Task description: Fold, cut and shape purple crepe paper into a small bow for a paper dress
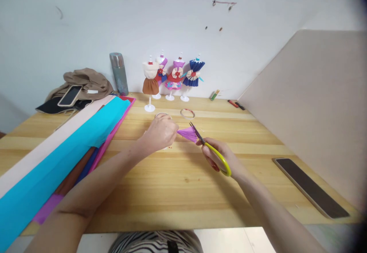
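Observation:
My left hand (163, 131) is closed and pinches the narrow end of a pleated purple paper fan (187, 133) above the table. My right hand (218, 151) grips yellow-handled scissors (219, 155), fingers through the handles. The dark blades, slightly parted, lie at the fan's wide right edge. Whether they touch the paper I cannot tell. Just behind sits a roll of tape (187, 114), and a second ring (163, 114) is partly hidden by my left hand.
Small dress forms in paper outfits (151, 83) stand along the wall beside a thermos (119, 73). Long coloured paper sheets (63, 157) cover the left side, near a brown cloth (88, 81) and a phone (70, 95). A dark flat slab (311, 186) lies at right.

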Demonstrator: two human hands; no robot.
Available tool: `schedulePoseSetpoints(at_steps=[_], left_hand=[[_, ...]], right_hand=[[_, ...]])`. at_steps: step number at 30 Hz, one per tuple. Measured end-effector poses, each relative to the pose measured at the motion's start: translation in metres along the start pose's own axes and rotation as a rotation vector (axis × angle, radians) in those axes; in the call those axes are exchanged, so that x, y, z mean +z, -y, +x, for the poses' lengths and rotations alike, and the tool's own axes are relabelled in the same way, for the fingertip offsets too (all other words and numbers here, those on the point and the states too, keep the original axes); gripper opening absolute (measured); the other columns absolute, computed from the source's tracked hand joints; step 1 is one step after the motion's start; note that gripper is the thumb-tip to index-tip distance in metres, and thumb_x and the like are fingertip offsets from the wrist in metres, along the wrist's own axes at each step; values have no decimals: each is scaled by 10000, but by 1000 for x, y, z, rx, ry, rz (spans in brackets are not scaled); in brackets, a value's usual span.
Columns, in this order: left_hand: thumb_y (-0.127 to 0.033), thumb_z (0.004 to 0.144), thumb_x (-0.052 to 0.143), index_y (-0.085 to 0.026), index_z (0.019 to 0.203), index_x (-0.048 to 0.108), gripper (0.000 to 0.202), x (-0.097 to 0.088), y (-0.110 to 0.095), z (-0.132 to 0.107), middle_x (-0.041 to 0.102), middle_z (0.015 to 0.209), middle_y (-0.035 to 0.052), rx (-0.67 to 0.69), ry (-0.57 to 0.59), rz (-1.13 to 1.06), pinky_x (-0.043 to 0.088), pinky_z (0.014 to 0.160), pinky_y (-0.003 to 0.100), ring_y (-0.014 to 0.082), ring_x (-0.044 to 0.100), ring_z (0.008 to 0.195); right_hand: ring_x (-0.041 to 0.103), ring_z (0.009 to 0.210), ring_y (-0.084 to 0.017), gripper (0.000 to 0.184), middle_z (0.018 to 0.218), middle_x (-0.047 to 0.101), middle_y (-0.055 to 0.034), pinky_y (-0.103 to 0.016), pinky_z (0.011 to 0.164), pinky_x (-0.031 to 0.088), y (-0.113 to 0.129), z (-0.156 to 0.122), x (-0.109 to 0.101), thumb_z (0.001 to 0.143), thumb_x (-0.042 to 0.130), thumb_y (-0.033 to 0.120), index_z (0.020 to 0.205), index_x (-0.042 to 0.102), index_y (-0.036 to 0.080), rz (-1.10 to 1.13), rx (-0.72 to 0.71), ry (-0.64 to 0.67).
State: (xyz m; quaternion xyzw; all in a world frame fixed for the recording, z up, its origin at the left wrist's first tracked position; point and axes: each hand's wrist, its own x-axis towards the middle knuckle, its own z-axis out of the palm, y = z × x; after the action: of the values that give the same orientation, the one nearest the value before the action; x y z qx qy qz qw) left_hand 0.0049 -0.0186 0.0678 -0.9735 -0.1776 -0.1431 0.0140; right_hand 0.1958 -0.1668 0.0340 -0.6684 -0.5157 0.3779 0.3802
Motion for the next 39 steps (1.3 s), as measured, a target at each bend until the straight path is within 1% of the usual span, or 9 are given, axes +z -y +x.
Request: schedulePoseSetpoints(at_steps=[6, 12, 15, 18, 21, 27, 33, 36, 39], left_hand=[[-121, 847, 461, -145, 654, 647, 270, 0, -1, 0, 627, 687, 77, -16, 19, -5, 421, 759, 366, 212, 569, 765], [-141, 853, 457, -156, 614, 617, 288, 6, 4, 1, 602, 654, 57, -15, -75, -77, 416, 732, 341, 190, 542, 715], [-142, 869, 463, -160, 613, 605, 294, 7, 6, 1, 612, 661, 44, -101, -138, -149, 408, 694, 315, 177, 537, 705], [-125, 882, 492, -163, 655, 632, 269, 7, 5, 1, 644, 687, 28, -165, -221, -272, 427, 710, 299, 171, 563, 742], [-117, 884, 541, -167, 716, 681, 225, 11, 3, 1, 700, 764, 28, -174, -337, -413, 469, 801, 310, 165, 609, 807], [-120, 855, 633, -182, 843, 740, 124, 25, -5, 2, 749, 969, 60, -178, -569, -535, 508, 908, 365, 180, 644, 952], [-157, 877, 612, -182, 855, 749, 141, 22, -8, -1, 717, 887, 58, -220, -689, -412, 503, 844, 357, 178, 590, 885], [-189, 865, 622, -193, 826, 752, 135, 18, -7, -1, 664, 805, 42, -291, -694, -407, 488, 816, 341, 173, 550, 840], [-144, 804, 638, -182, 723, 725, 125, 16, -7, 1, 640, 761, 19, -380, -602, -637, 473, 791, 320, 163, 555, 823]], right_hand=[[338, 314, -77, 414, 453, 395, 96, -217, 328, 276, -7, 1, 3, 831, 548, 583, 957, 578, 189, 6, 30, -15], [375, 331, -109, 449, 475, 424, 73, -249, 346, 317, -17, 8, 3, 824, 504, 617, 989, 587, 208, -62, 66, -136], [531, 491, -161, 398, 602, 572, -6, -276, 470, 386, -21, 14, 0, 838, 534, 547, 1003, 625, 196, -390, 85, -201], [651, 698, -240, 289, 803, 707, -123, -311, 590, 398, -27, 19, 2, 881, 529, 360, 1066, 652, 175, -803, 167, -202], [693, 807, -311, 370, 935, 736, -202, -342, 631, 411, -35, 20, 8, 879, 531, 308, 1201, 627, 152, -892, 196, -162], [701, 965, -311, 517, 1106, 743, -133, -338, 709, 448, -33, 20, 14, 848, 571, 312, 1359, 545, 233, -818, 148, -29], [710, 920, -272, 519, 1021, 762, -103, -307, 694, 434, -28, 23, 18, 854, 553, 292, 1371, 535, 253, -836, 83, 28], [708, 867, -277, 466, 996, 757, -134, -314, 660, 416, -26, 23, 17, 892, 484, 297, 1347, 548, 219, -971, 71, -20], [695, 842, -252, 507, 969, 752, -118, -296, 651, 408, -22, 23, 12, 855, 516, 255, 1359, 525, 197, -972, 57, 20]])
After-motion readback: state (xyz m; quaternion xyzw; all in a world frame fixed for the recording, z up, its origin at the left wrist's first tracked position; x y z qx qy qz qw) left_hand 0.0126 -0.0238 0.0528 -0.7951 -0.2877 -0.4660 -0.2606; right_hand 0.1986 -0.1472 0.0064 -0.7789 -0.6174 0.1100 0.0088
